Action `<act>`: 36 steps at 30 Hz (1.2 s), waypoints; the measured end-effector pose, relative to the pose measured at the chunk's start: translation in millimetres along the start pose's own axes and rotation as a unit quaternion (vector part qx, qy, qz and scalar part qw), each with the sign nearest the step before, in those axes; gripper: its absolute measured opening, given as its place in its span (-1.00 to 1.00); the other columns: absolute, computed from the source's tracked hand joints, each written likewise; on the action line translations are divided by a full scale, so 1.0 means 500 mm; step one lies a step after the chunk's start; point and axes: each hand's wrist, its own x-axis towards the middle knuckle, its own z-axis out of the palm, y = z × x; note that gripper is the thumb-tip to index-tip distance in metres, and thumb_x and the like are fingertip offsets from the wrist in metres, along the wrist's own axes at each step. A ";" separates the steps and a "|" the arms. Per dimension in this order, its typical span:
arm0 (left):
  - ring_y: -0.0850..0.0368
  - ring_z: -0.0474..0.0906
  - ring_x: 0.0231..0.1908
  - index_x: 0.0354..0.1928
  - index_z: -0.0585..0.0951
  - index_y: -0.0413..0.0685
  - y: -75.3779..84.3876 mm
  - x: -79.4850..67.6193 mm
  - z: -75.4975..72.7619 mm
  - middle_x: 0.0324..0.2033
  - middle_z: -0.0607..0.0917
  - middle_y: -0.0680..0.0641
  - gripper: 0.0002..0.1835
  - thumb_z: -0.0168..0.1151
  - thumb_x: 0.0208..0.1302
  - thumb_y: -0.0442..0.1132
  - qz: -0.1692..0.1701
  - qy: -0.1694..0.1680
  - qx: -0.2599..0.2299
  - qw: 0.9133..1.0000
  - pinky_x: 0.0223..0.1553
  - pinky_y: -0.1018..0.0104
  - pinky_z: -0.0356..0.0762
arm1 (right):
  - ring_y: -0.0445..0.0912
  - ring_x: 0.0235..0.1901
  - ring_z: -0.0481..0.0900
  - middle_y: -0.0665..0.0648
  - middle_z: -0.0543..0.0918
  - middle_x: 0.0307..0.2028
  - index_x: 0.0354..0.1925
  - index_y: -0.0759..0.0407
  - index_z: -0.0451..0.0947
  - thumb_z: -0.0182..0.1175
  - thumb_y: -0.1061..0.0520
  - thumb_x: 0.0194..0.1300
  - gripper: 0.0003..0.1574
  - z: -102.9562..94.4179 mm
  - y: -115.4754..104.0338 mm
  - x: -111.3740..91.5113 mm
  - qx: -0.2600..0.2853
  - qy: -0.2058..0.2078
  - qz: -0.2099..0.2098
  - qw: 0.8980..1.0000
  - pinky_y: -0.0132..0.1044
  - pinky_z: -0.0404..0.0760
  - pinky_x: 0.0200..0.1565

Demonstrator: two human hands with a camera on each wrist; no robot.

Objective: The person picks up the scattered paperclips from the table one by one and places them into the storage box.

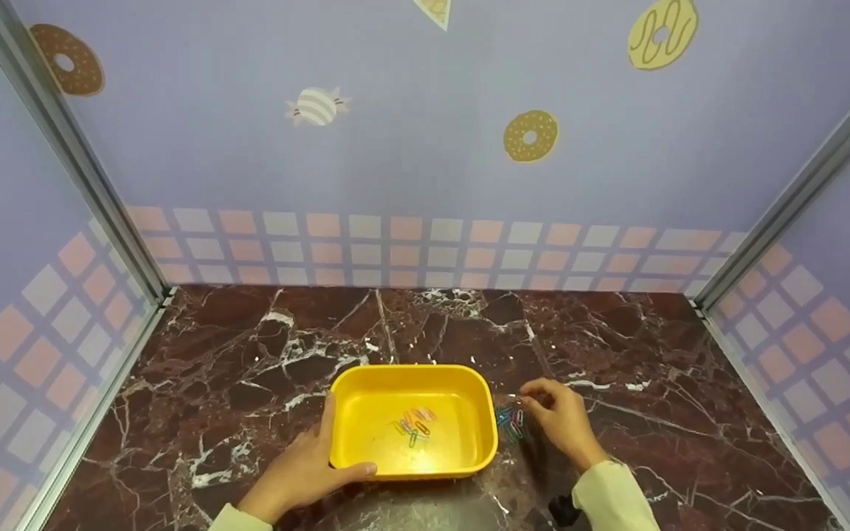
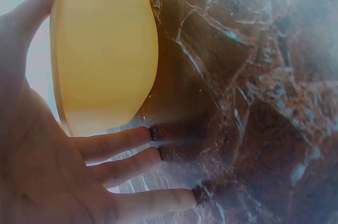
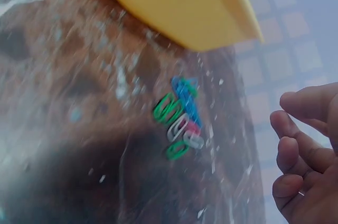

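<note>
A yellow plastic box (image 1: 485, 442) stands on the table with several coloured paper clips (image 1: 414, 426) on its floor. My left hand (image 1: 307, 464) rests against its near left corner, thumb along the front side and index finger along the left wall. In the left wrist view, the other fingers (image 2: 153, 203) lie straight and spread beside it. A small pile of paper clips (image 3: 182, 121), green, blue, white and pink, lies right of the box. Close by that pile hovers my right hand (image 1: 561, 424), fingers loosely bent, thumb near the index fingertip, with nothing visible between them.
The table (image 1: 248, 398) has a dark red marbled top. A lilac back wall (image 1: 425, 169) with printed sweets and tiles rises behind it. Side panels with metal posts (image 1: 100, 199) bound the left and right. Something dark (image 1: 564, 509) shows beside the right sleeve.
</note>
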 end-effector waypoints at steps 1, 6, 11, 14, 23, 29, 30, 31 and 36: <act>-0.28 0.52 0.05 0.53 -0.27 -0.06 0.000 -0.001 -0.001 0.18 0.50 -0.40 0.40 0.38 -0.11 0.39 -0.004 0.000 0.002 1.000 0.01 -0.27 0.50 | -0.19 -0.50 0.49 0.06 0.70 -0.41 -0.27 0.16 0.68 0.32 0.33 0.17 -0.86 0.002 0.005 -0.001 -0.004 0.000 0.001 1.000 -0.45 0.48 -0.44; -0.30 0.52 0.05 0.54 -0.27 -0.05 0.001 -0.005 -0.002 0.18 0.49 -0.41 0.39 0.38 -0.10 0.40 -0.010 0.000 0.007 1.000 -0.01 -0.27 0.51 | -0.20 -0.47 0.52 0.08 0.69 -0.42 -0.29 0.18 0.69 0.33 0.35 0.13 -0.85 0.010 0.028 -0.005 -0.025 -0.005 0.010 1.000 -0.42 0.51 -0.39; -0.24 0.54 0.04 0.54 -0.27 -0.01 0.003 -0.003 0.000 0.19 0.49 -0.38 0.38 0.38 -0.10 0.39 0.005 0.002 -0.007 1.000 0.03 -0.25 0.50 | -0.13 -0.35 0.62 0.08 0.72 -0.34 -0.28 0.18 0.70 0.34 0.39 0.09 -0.80 0.020 0.043 -0.008 -0.033 -0.019 0.012 0.999 -0.34 0.59 -0.27; -0.23 0.54 0.05 0.54 -0.26 -0.03 0.003 -0.002 0.001 0.20 0.49 -0.38 0.38 0.38 -0.10 0.39 0.015 0.005 -0.014 1.000 0.07 -0.23 0.48 | -0.12 -0.33 0.62 0.08 0.70 -0.34 -0.29 0.18 0.71 0.35 0.38 0.07 -0.80 0.028 0.048 -0.008 -0.034 -0.026 0.004 0.999 -0.32 0.61 -0.24; -0.33 0.51 0.06 0.54 -0.29 -0.01 0.003 -0.006 0.000 0.21 0.46 -0.43 0.40 0.37 -0.12 0.41 -0.004 0.002 0.002 1.000 0.01 -0.30 0.49 | -0.19 -0.39 0.57 0.05 0.67 -0.37 -0.36 0.13 0.71 0.39 0.37 0.04 -0.81 0.051 0.052 -0.011 -0.038 -0.042 -0.022 0.998 -0.35 0.59 -0.30; -0.34 0.49 0.09 0.54 -0.29 -0.03 0.003 -0.004 0.001 0.21 0.46 -0.43 0.40 0.36 -0.11 0.41 -0.008 -0.002 -0.001 1.000 0.01 -0.30 0.49 | -0.16 -0.38 0.56 0.02 0.67 -0.39 -0.38 0.11 0.71 0.38 0.39 0.02 -0.78 0.061 0.054 -0.009 -0.050 -0.044 -0.028 0.997 -0.33 0.60 -0.30; -0.33 0.49 0.09 0.53 -0.29 -0.03 0.002 -0.004 0.001 0.21 0.46 -0.43 0.39 0.36 -0.10 0.41 -0.009 -0.004 -0.002 1.000 0.02 -0.29 0.49 | -0.16 -0.37 0.57 0.02 0.68 -0.39 -0.38 0.10 0.72 0.38 0.39 0.02 -0.78 0.062 0.053 -0.009 -0.052 -0.044 -0.028 0.997 -0.33 0.60 -0.29; -0.32 0.49 0.09 0.53 -0.29 -0.03 0.002 -0.004 0.001 0.21 0.46 -0.42 0.39 0.36 -0.10 0.41 -0.009 -0.005 -0.004 1.000 0.02 -0.28 0.49 | -0.15 -0.36 0.58 0.01 0.69 -0.39 -0.39 0.09 0.72 0.39 0.39 0.02 -0.78 0.063 0.054 -0.009 -0.056 -0.044 -0.031 0.997 -0.33 0.60 -0.28; -0.27 0.53 0.06 0.54 -0.29 -0.03 0.001 -0.004 0.000 0.18 0.49 -0.40 0.38 0.35 -0.08 0.41 -0.006 -0.007 -0.011 1.000 0.02 -0.22 0.51 | -0.15 -0.37 0.55 0.00 0.69 -0.40 -0.40 0.08 0.72 0.40 0.38 0.00 -0.77 0.068 0.054 -0.007 -0.066 -0.043 -0.035 0.996 -0.35 0.55 -0.28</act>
